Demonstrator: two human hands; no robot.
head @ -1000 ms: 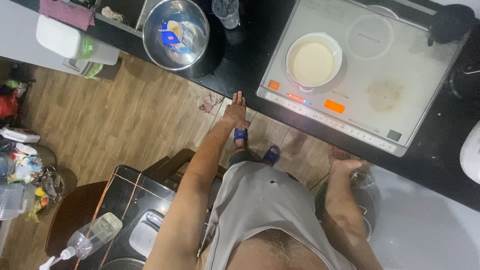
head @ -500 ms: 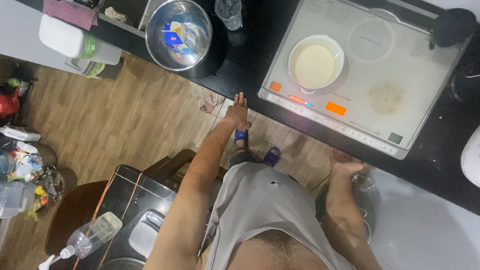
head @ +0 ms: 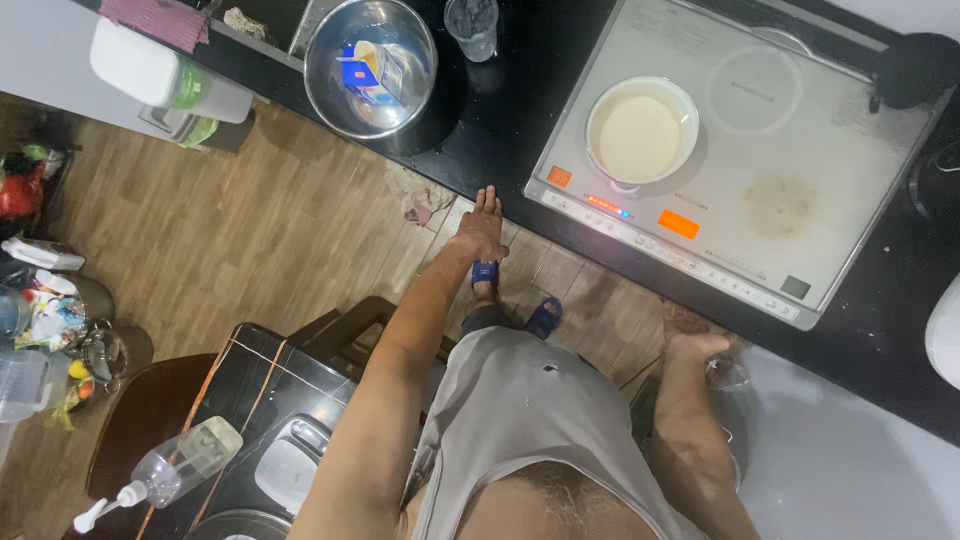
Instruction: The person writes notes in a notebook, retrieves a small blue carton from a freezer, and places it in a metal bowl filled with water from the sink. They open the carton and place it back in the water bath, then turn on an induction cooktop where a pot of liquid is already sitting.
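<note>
White pot [head: 640, 133] of pale batter sits on the cooktop [head: 800, 190]. Left hand [head: 480, 228] is flat and open on the counter edge beside it; right hand [head: 693, 335] rests below it, its grip unclear. Cooking is waiting; stirring probably needs a spoon.

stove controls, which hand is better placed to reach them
Left, probably. The left hand lies flat at the counter edge beside the stove's control strip, near the pot. The right hand sits lower, below the stove's corner.
</note>
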